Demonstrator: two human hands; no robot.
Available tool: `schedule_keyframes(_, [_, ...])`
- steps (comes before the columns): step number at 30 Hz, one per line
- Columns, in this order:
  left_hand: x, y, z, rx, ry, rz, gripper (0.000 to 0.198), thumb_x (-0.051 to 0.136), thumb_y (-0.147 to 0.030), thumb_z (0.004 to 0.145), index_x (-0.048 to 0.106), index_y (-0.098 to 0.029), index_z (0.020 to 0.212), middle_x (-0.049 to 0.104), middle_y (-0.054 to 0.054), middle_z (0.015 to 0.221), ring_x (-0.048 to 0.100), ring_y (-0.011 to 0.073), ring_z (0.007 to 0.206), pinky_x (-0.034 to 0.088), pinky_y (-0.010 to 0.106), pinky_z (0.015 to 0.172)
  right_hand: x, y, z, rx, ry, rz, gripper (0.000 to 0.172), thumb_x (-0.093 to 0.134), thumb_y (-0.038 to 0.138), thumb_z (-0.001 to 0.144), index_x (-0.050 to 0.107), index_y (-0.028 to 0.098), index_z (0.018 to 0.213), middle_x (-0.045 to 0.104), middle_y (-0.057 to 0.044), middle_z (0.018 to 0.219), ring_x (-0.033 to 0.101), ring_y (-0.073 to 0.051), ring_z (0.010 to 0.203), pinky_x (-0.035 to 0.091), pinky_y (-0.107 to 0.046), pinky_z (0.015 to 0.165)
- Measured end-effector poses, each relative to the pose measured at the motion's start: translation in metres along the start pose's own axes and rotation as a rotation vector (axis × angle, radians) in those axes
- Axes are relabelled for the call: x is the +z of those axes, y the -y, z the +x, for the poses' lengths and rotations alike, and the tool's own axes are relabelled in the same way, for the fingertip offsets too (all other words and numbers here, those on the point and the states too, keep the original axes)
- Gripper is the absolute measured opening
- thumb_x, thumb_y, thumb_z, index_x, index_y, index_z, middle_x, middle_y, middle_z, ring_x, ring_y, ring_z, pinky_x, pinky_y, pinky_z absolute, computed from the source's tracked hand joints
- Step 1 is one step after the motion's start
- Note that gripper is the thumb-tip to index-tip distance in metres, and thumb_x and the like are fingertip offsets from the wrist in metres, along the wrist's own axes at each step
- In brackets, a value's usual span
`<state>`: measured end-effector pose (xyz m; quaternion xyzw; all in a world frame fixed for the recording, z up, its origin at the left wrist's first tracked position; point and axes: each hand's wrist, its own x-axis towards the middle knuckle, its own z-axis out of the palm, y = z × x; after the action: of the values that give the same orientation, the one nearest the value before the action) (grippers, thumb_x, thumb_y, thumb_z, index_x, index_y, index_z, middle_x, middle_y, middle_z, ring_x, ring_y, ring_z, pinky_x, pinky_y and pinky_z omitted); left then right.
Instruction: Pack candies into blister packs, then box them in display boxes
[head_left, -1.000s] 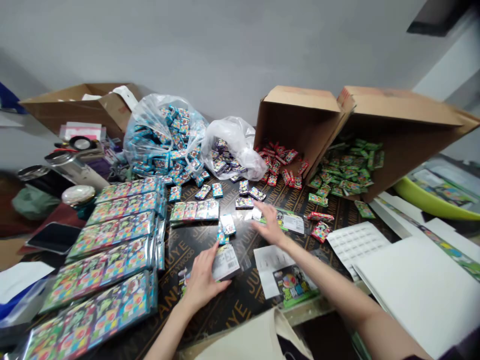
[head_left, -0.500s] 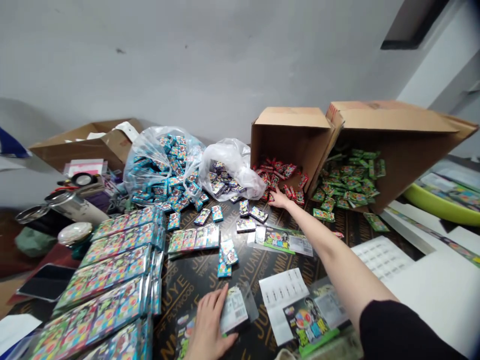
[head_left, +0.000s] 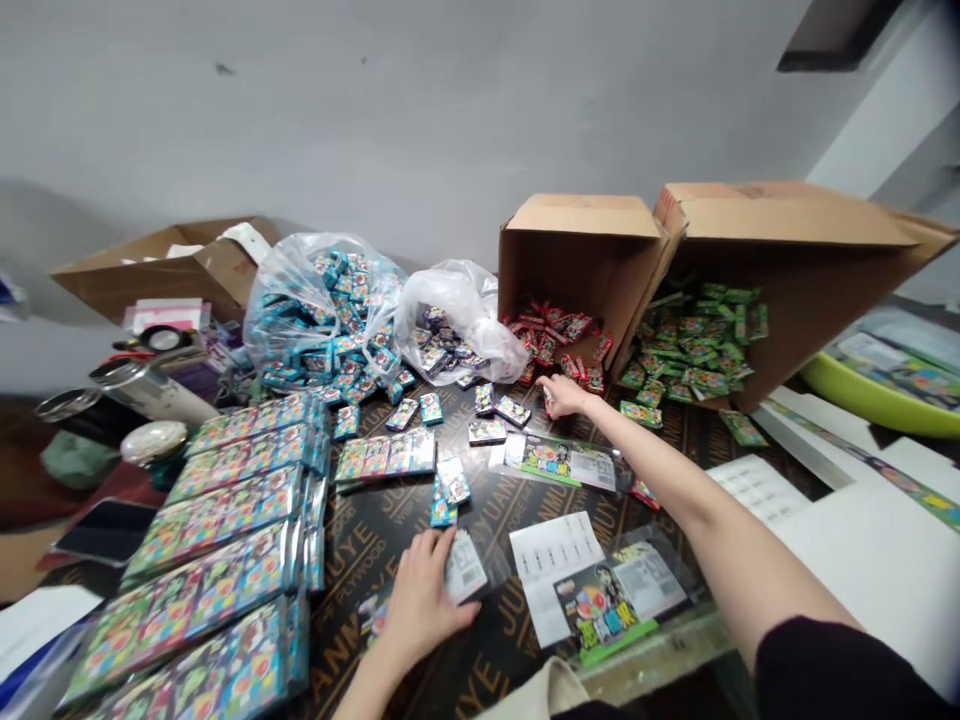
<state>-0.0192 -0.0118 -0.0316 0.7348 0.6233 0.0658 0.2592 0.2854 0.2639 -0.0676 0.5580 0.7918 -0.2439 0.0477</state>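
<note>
Right hand (head_left: 564, 396) was extended to the front of the spilled red packets (head_left: 559, 340), with its fingers (head_left: 546, 390) curled closed on one red packet (head_left: 550, 403), partly hidden. Since the preceding view, the left hand (head_left: 424, 600) had been moved slightly up the tabletop (head_left: 517, 610). It was held open and flat on a clear sleeve (head_left: 469, 570) near the tabletop's front edge. Blue card stacks (head_left: 382, 455) were placed ahead of it. A tipped carton (head_left: 577, 250) was located behind the red packets, beside green packets (head_left: 686, 350). The right forearm was extended above a printed sleeve (head_left: 562, 465), which lay beneath the reach path.
</note>
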Motion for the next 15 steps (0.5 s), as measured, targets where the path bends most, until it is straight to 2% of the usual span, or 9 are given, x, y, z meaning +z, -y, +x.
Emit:
schedule_keyframes(2, [-0.009, -0.005, 0.005, -0.013, -0.086, -0.094, 0.077, 0.068, -0.035, 0.054, 0.043, -0.017, 0.124, 0.047, 0.01, 0.11, 0.046, 0.0259, 0.103, 0.038, 0.04, 0.09, 0.004, 0.024, -0.019, -0.106, -0.07, 0.153, 0.086, 0.07, 0.022, 0.053, 0.03, 0.02, 0.129, 0.042, -0.012, 0.118, 0.048, -0.027, 0.105, 0.04, -0.036, 0.088])
schedule_keyframes(4, [-0.016, -0.009, 0.01, -0.017, -0.159, -0.187, 0.077, 0.069, -0.035, 0.056, 0.04, -0.017, 0.126, 0.047, 0.009, 0.111, 0.046, 0.0245, 0.105, 0.039, 0.039, 0.092, 0.012, 0.056, -0.049, -0.279, -0.12, 0.489, 0.086, 0.068, 0.027, 0.059, 0.022, 0.024, 0.132, 0.039, -0.009, 0.12, 0.051, -0.022, 0.101, 0.042, -0.034, 0.086])
schedule_keyframes(6, [-0.02, -0.014, 0.014, -0.003, -0.188, -0.269, 0.079, 0.07, -0.034, 0.056, 0.039, -0.018, 0.127, 0.048, 0.009, 0.114, 0.046, 0.0243, 0.107, 0.039, 0.04, 0.093, 0.022, 0.089, -0.086, -0.428, -0.079, 0.846, 0.086, 0.068, 0.035, 0.062, 0.018, 0.027, 0.132, 0.038, -0.009, 0.124, 0.054, -0.019, 0.098, 0.045, -0.033, 0.083])
schedule_keyframes(8, [-0.023, -0.019, 0.016, 0.02, -0.19, -0.338, 0.081, 0.072, -0.034, 0.055, 0.038, -0.018, 0.128, 0.048, 0.01, 0.118, 0.046, 0.0253, 0.109, 0.038, 0.042, 0.095, 0.033, 0.117, -0.12, -0.483, -0.07, 1.041, 0.088, 0.069, 0.042, 0.061, 0.02, 0.027, 0.133, 0.038, -0.009, 0.126, 0.051, -0.021, 0.105, 0.043, -0.034, 0.088])
schedule_keyframes(11, [-0.025, -0.027, 0.014, 0.051, -0.17, -0.412, 0.082, 0.074, -0.034, 0.054, 0.041, -0.017, 0.127, 0.048, 0.011, 0.122, 0.046, 0.0269, 0.112, 0.036, 0.044, 0.097, 0.046, 0.137, -0.152, -0.489, -0.115, 1.104, 0.091, 0.072, 0.047, 0.058, 0.026, 0.024, 0.133, 0.039, -0.01, 0.131, 0.041, -0.025, 0.119, 0.033, -0.038, 0.1])
schedule_keyframes(15, [-0.027, -0.034, 0.007, 0.082, -0.129, -0.478, 0.077, 0.076, -0.033, 0.053, 0.047, -0.017, 0.122, 0.053, 0.01, 0.119, 0.049, 0.0259, 0.11, 0.037, 0.042, 0.097, 0.051, 0.134, -0.168, -0.459, -0.151, 1.009, 0.085, 0.073, 0.045, 0.057, 0.036, 0.022, 0.13, 0.041, -0.009, 0.132, 0.039, -0.027, 0.121, 0.027, -0.041, 0.103])
